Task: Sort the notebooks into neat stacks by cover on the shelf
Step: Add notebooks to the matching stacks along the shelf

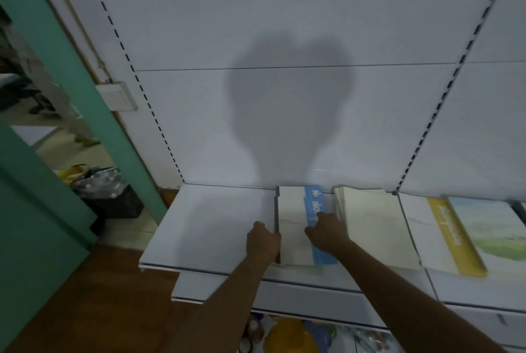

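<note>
Both hands are working on one stack of blue-banded notebooks (296, 227) at the lower centre of the frame. Left hand (263, 241) is pressing against the stack's left edge, fingers curled along the dark spines; whether the thumb is wrapping over the top cover cannot be told. Right hand (326, 231) is resting on the top cover, fingers bent and bearing down on the blue band — the fingertips are touching the white-lettered strip, pinching nothing.

This stack is lying flat on the white shelf (210, 227), slightly overhanging its front edge. The top cover is showing a pale panel on the left and a blue band on the right.

Just to the right, a stack of cream notebooks (375, 224) is lying with its upper corners fanned out unevenly. Further right, a yellow-banded notebook (444, 236) is lying partly over the neighbouring items, and a notebook with a green landscape cover (492, 227) is sitting at the right edge of the frame.

The left half of the shelf is bare. A shadow of the person's head is falling on the white back panel (284, 25) above the stacks.

At the left of the frame, a green door frame (57, 48) is standing beside the shelving — below it, a dark bin (111, 196) holding crumpled plastic is sitting on the floor.
</note>
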Action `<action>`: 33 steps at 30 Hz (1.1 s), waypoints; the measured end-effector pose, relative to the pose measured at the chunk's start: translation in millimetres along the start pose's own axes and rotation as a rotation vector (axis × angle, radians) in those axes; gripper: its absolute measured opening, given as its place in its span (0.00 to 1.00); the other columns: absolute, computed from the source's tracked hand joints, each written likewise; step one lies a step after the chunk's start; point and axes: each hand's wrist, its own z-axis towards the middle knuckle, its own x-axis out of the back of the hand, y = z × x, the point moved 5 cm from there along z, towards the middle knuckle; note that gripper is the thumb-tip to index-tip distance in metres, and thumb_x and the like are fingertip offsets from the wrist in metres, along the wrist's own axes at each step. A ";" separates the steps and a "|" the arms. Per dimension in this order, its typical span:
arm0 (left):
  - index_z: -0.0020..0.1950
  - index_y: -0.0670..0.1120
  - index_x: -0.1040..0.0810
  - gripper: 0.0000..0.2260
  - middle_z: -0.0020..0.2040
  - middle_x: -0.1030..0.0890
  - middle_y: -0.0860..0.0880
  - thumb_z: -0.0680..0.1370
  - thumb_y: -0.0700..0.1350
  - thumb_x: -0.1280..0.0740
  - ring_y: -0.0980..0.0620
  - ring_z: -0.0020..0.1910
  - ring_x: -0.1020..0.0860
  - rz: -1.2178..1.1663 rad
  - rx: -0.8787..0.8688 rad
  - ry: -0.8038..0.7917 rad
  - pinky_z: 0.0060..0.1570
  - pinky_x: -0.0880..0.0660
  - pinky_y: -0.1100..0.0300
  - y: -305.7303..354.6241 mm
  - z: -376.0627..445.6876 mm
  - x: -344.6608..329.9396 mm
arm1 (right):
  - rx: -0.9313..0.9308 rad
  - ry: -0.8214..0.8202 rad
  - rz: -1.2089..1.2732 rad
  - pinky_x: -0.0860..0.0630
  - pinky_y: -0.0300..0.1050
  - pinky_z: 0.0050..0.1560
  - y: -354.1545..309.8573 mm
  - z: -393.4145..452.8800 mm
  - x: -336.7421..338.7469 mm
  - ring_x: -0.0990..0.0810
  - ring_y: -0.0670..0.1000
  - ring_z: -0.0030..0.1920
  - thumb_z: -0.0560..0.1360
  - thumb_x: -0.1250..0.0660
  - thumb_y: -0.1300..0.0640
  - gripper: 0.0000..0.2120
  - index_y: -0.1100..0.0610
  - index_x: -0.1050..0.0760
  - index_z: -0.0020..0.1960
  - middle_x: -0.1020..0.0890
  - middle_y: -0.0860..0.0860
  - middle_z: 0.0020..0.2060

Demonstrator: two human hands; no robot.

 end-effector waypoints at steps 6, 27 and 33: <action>0.67 0.37 0.30 0.22 0.63 0.25 0.42 0.78 0.47 0.34 0.47 0.62 0.26 0.031 -0.007 -0.090 0.59 0.31 0.60 -7.0 8.5 3.1 | -0.129 0.036 0.070 0.21 0.49 0.51 1.5 6.0 -10.3 0.21 0.57 0.52 0.73 0.33 0.50 0.23 0.59 0.33 0.63 0.23 0.57 0.55; 0.56 0.37 0.27 0.17 0.55 0.22 0.41 0.73 0.46 0.32 0.43 0.53 0.22 -0.011 0.014 -0.091 0.49 0.24 0.56 -16.2 6.5 6.5 | -0.105 0.026 0.251 0.24 0.46 0.51 -16.9 -6.0 -22.2 0.22 0.56 0.56 0.72 0.30 0.57 0.26 0.60 0.33 0.67 0.23 0.57 0.59; 0.59 0.37 0.29 0.20 0.57 0.22 0.40 0.73 0.47 0.32 0.42 0.55 0.22 0.002 0.052 -0.059 0.53 0.24 0.53 -23.4 5.4 16.5 | -0.076 0.020 0.295 0.23 0.46 0.54 -24.8 -14.3 -32.9 0.22 0.56 0.56 0.71 0.29 0.58 0.29 0.62 0.34 0.69 0.23 0.58 0.60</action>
